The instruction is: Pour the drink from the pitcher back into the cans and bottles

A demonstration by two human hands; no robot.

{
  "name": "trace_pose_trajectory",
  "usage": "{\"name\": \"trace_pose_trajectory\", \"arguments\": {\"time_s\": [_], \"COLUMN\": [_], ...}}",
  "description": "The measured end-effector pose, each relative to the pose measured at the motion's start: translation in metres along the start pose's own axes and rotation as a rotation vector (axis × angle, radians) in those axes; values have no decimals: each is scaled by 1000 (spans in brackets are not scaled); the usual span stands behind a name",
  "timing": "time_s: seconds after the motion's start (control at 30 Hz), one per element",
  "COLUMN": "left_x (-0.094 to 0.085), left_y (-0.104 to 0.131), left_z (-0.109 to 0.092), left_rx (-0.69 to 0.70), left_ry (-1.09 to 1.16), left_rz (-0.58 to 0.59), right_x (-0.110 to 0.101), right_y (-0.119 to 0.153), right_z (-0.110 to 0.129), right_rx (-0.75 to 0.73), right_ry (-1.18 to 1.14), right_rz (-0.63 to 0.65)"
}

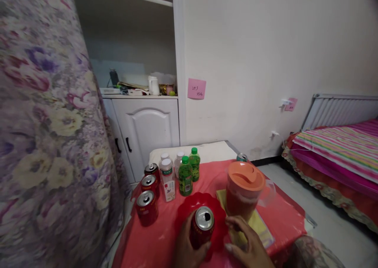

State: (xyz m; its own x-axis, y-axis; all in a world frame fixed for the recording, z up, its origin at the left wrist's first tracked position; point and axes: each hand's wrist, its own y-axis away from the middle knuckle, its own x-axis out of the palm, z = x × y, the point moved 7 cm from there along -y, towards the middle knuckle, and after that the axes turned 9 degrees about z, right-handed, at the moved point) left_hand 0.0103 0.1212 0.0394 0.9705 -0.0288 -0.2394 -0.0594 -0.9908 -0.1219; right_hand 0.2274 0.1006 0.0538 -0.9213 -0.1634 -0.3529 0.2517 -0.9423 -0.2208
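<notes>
Red can (202, 229): upright in L hand (189, 240), over red scalloped plate (185, 205), centre-front of table (138, 246). Lower part of can cut off by fingers; can't tell if base touches plate. Silver top, mouth hole dark & open; sides dk red w/ small yellowish marks, unreadable.

L hand wrapped round can, thumb one side, fingers other. R hand (246, 242) just R of plate, fingers bent, thumb apart from forefinger; blurry clear patch btwn them, can't tell if anything's held. Both wrists run off bottom edge.

Nearby: jug (242, 195) w/ orange lid, reddish contents, on yellow cloth (260, 224) partly hidden by R hand. L side: 3 more red cans (147, 211), clear bottles w/ white caps (168, 185) (rear ones part-hidden), 2 green bottles (186, 179); label print too small. Teal-ish can (241, 157) mostly behind jug.

Wall: pink note (197, 89), handwritten "243", 2nd line unclear. Second pink note (291, 104) illegible.
</notes>
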Motion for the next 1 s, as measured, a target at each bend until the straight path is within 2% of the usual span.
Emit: {"name": "trace_pose_trajectory", "arguments": {"time_s": [0.1, 0.23, 0.4, 0.63, 0.8, 1.0], "left_x": [0, 3, 4, 8, 8, -15], "left_y": [0, -1, 0, 2, 0, -6], "left_z": [-1, -1, 4, 2, 0, -2], "left_rx": [10, 74, 76, 30, 38, 139], "left_ry": [23, 65, 64, 106, 115, 130], "left_rz": [1, 68, 97, 127, 196, 223], "right_x": [19, 40, 50, 48, 39, 13], "right_y": [-19, -35, -42, -41, -40, -28], "right_z": [13, 25, 24, 23, 35, 45], "right_rx": [13, -10, 4, 52, 30, 45], "right_ry": [19, -34, -136, -108, -140, -177], "right_rz": [64, 128, 130, 81, 51, 3]}}
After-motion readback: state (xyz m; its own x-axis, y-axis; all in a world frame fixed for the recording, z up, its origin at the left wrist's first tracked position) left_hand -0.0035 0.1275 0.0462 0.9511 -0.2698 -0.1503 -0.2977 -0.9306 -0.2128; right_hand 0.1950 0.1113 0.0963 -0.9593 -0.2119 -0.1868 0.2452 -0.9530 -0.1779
